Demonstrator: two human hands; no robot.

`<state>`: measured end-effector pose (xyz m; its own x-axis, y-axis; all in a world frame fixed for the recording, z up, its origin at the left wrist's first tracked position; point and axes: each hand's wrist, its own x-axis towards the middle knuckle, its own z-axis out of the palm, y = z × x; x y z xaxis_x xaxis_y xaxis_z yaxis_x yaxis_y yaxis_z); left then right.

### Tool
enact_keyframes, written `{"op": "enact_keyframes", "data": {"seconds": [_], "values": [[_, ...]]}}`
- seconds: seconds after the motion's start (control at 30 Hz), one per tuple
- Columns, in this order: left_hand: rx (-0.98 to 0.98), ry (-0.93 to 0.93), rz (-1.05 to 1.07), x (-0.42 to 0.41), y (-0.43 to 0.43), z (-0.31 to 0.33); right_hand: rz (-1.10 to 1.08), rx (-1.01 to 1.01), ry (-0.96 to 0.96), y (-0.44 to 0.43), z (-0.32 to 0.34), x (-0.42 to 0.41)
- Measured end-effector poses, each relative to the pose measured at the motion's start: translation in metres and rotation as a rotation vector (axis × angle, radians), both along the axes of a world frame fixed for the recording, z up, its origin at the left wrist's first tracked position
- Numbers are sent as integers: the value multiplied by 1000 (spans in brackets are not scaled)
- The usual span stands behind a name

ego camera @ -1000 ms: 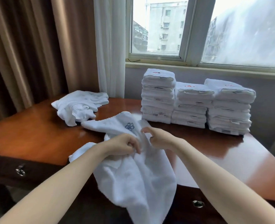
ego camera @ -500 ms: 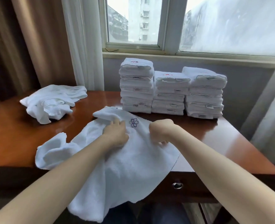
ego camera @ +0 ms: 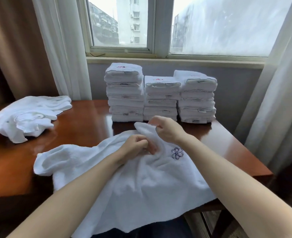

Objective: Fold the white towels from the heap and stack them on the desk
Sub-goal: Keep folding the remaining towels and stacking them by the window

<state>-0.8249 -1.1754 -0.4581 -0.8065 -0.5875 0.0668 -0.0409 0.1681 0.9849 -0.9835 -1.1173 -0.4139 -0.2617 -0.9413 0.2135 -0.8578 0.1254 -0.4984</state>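
Towel point(ego camera: 141, 186) white, rumpled, blue flower emblem point(ego camera: 176, 153), draped over desk point(ego camera: 83, 121) edge.

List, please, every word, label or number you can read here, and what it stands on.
No readable words or numbers.
Blue flower emblem on the spread towel: a motif, no letters.
Red embroidery atop the folded stacks: too blurred.
Small tags on their sides: too small.

Head-worn view, forward-down, close over desk point(ego camera: 83, 127)
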Motion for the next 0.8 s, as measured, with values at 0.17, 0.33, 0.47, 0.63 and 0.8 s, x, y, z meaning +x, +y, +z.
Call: {"op": "enact_keyframes", "data": {"seconds": [0.17, 0.33, 0.47, 0.63, 0.8], "values": [[-428, -152, 402, 6, -16, 0, -60, 323, 279, -8, -18, 1], [-761, -716, 459, 19, -44, 6, -257, 377, 572, -20, -9, 9], [-744, -950, 455, 15, -51, 12, -150, 382, 581, -32, -10, 7], [-723, -873, 466, 12, -49, 14, -77, 519, 412, -41, -11, -2], [-758, -500, 640, 9, -41, 22, -38, 541, 351, -38, -4, -12]]}}
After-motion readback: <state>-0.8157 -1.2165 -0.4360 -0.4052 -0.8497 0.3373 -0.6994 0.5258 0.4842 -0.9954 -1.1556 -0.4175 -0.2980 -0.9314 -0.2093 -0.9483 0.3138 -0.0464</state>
